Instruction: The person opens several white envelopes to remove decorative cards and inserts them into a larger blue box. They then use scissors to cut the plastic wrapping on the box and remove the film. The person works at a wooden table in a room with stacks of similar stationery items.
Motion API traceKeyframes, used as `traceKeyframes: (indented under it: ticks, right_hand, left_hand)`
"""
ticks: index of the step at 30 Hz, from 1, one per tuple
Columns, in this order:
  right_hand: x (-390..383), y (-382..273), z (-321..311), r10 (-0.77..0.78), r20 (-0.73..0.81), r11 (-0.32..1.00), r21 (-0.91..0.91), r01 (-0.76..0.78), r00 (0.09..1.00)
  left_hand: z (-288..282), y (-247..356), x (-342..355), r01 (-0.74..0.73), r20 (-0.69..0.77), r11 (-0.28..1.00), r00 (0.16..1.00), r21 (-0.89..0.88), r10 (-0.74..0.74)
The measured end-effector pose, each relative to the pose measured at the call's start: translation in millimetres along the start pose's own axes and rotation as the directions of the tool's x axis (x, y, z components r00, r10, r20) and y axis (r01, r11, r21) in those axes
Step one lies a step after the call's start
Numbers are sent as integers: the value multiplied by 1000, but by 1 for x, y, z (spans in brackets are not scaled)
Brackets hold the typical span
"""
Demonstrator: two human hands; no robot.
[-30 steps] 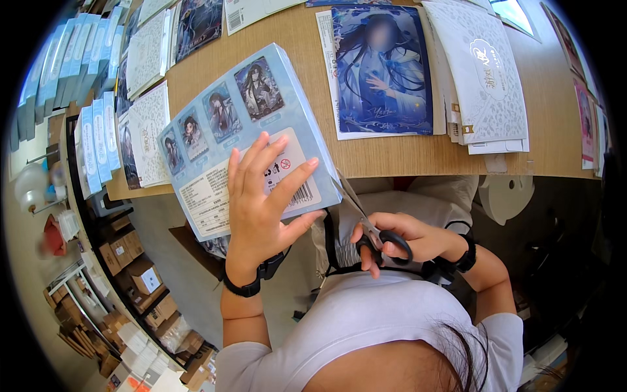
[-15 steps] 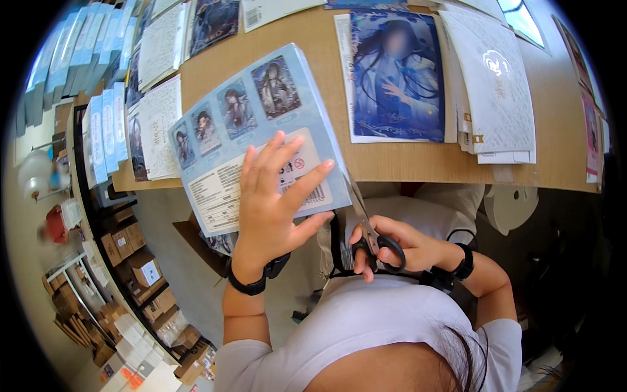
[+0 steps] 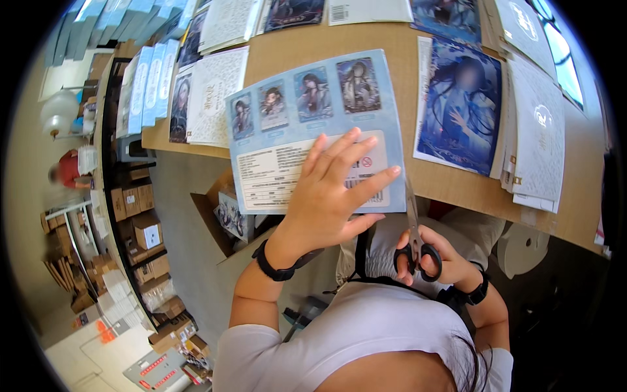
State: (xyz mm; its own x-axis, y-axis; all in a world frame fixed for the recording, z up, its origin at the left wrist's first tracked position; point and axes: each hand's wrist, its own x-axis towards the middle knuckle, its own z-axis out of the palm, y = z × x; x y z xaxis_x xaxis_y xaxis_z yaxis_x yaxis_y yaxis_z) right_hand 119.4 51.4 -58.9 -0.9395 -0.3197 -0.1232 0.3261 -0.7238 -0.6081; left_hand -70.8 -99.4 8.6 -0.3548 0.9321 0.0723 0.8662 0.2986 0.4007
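A flat light-blue box [image 3: 261, 147] with several character pictures and a white label overhangs the table's near edge. My left hand [image 3: 336, 186] lies flat over its lower right part, fingers spread and pressing on the label. In my right hand [image 3: 437, 255] is a pair of scissors [image 3: 413, 225] with black handles, my thumb and fingers through the loops. The blades point away from me, along the box's lower right edge. How far their tips reach past that edge is hard to make out.
A blue illustrated print [image 3: 464, 111] and stacked white folders [image 3: 539, 130] lie on the wooden table [image 3: 294, 46] at right. More white packets [image 3: 219, 88] and upright blue boxes [image 3: 153, 85] stand at left. An opened carton [image 3: 212, 219] sits below the table edge, beside shelving with cardboard boxes [image 3: 134, 199].
The whole view has turned, so table, box and hands appear further right and rotated. My left hand keeps its place on the box, and the scissors remain at its right edge.
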Motion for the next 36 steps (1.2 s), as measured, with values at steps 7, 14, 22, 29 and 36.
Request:
traceKeyframes:
  ticks: [7,14,22,29,36]
  right_hand:
    - [-3,-3,-1,57,-51,990,131,-50,997]
    - [4,-2,-2,21,-129,988,155,-1,991]
    - [-2,-2,-9,21,-186,995,103,-1,982]
    - [2,2,0,-14,-208,971,232,63,978]
    - [-5,4,-14,24,-187,982,187,12,982]
  left_hand:
    - [2,-2,-1,-10,-4,1000,1000,4,10]
    - [7,-2,-1,-31,-30,997,999,77,33]
    - [27,-6,-5,-78,-150,933,979,351,139]
    - [28,-6,-4,-98,-146,917,975,388,166]
    - [28,-5,-4,-86,-153,928,977,362,150]
